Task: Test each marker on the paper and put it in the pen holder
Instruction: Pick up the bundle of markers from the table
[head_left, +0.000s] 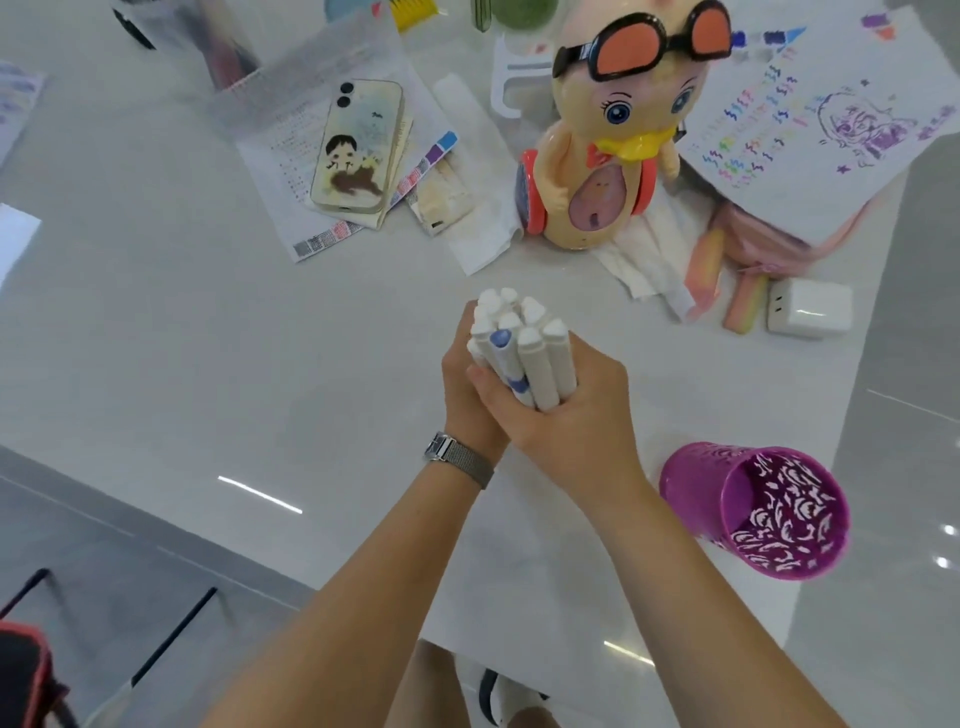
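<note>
Right now both hands are wrapped around one fat bundle of markers, held upright above the white table, caps pointing up toward the camera. The left hand, with a watch on its wrist, cups the bundle from the far side; the right hand curls its fingers round the near side, so the two press the bundle between them. Most caps are white, and one shows a blue end.

My read is that these are light, rigid plastic barrels, smooth and faceted, so they'll want to slide against each other the moment the squeeze loosens. As a bunch they need both palms; singly, a pinch at mid-barrel looks the safest hold, leaving the cap free to pull off. Nothing fragile here, though a dropped one would likely roll.

The purple pen holder stands on the table just right of the right forearm, mouth open and apparently empty. The scribbled test paper lies well apart at the far right, beyond a yellow toy figure.
</note>
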